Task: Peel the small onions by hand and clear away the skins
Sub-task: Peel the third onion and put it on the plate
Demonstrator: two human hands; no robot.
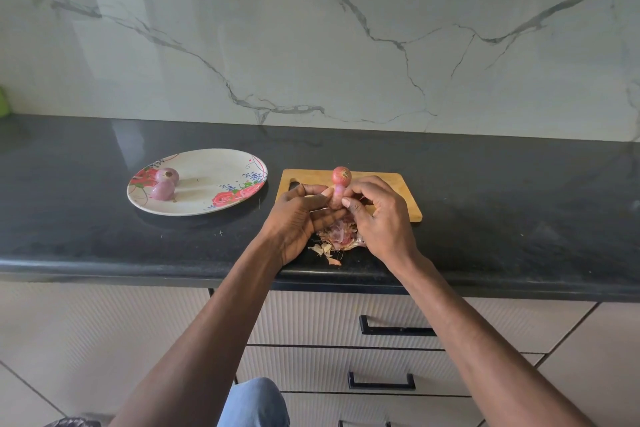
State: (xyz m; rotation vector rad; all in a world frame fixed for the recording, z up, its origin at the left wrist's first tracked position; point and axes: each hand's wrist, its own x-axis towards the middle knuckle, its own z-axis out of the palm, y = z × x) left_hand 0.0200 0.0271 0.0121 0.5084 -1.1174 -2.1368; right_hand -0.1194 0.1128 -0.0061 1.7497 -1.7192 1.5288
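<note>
floral plate [204, 163] holding two peeled onions [165, 184]

No text, label, brand, number or sign can be read anywhere. The plate [204, 158] near the counter's [104, 236] left part bears only painted roses, no lettering.

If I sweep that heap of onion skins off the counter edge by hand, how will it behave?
The onion skins look like thin, dry flakes, so probably very light and floppy, apt to scatter rather than slide as one heap. Loose bits already lie apart near the countertop edge, so some will likely drop. Cupping them seems safer than pushing.
</note>
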